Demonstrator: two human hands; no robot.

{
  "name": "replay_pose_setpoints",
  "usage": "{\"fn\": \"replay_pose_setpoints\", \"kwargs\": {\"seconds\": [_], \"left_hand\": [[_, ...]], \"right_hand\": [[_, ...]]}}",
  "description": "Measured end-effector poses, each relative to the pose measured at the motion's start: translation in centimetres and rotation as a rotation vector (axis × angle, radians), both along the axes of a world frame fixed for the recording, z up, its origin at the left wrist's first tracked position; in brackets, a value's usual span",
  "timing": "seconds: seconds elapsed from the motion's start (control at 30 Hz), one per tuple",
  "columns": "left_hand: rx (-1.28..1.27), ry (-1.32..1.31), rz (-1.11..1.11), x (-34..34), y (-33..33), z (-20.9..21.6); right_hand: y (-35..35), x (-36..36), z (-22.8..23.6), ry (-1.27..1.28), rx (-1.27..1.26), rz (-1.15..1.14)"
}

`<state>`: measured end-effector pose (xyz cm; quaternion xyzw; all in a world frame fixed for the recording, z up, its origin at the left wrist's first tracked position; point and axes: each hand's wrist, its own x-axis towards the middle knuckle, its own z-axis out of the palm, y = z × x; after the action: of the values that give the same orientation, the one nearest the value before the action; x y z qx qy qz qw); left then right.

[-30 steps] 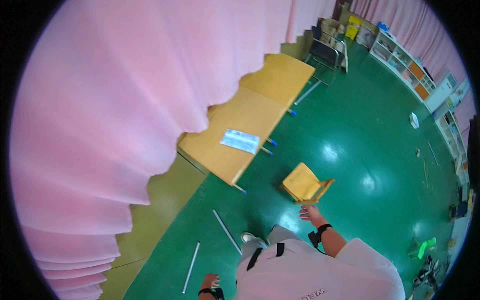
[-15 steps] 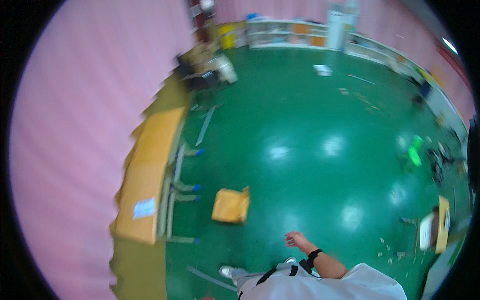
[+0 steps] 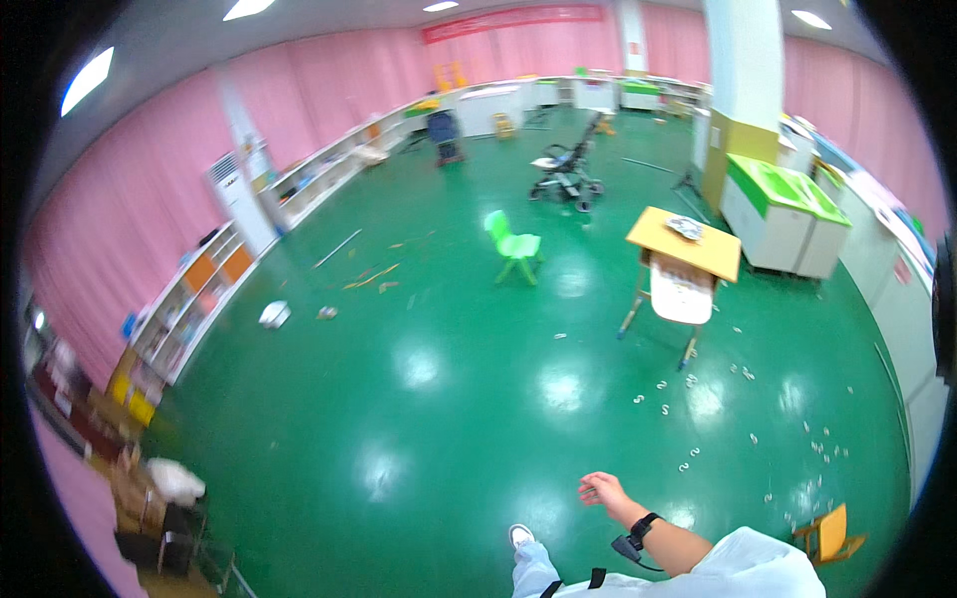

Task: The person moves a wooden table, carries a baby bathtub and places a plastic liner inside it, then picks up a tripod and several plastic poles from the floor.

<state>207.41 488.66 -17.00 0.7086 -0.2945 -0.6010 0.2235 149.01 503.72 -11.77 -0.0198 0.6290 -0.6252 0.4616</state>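
My right hand [image 3: 602,488] hangs in front of me over the green floor. Its fingers are loosely bent and slightly apart, and I see nothing in them. A black band [image 3: 643,526] goes round that wrist, and a small dark device with a cord hangs beside it. One white shoe [image 3: 520,536] shows on the floor to the left of the hand. My left hand is out of view. The hand touches nothing; the small white pieces [image 3: 684,466] scattered on the floor are among the things closest to it.
Ahead to the right stands a desk [image 3: 688,239] with a white-seated chair [image 3: 681,290] against it. A green chair [image 3: 513,245] and a stroller [image 3: 570,169] are farther off. A small wooden stool [image 3: 829,535] is at the lower right. Low shelves [image 3: 189,299] line the left wall.
My view has swung to the right and up. The long table and yellow bag have left the picture; the desk, green chair and stroller show more fully. My right hand stays low in front.
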Motion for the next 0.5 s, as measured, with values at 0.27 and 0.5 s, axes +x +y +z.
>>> {"fn": "replay_pose_setpoints", "kwargs": {"seconds": [0.27, 0.5], "left_hand": [[0.063, 0.104, -0.549, -35.4, -29.5, -3.4], [-0.053, 0.182, -0.970, -70.8, -35.2, 5.4]], "right_hand": [[0.3, -13.6, 0.0, -0.081, 0.082, -0.561], [0.1, -24.0, -0.1, -0.134, 0.020, -0.925]]}}
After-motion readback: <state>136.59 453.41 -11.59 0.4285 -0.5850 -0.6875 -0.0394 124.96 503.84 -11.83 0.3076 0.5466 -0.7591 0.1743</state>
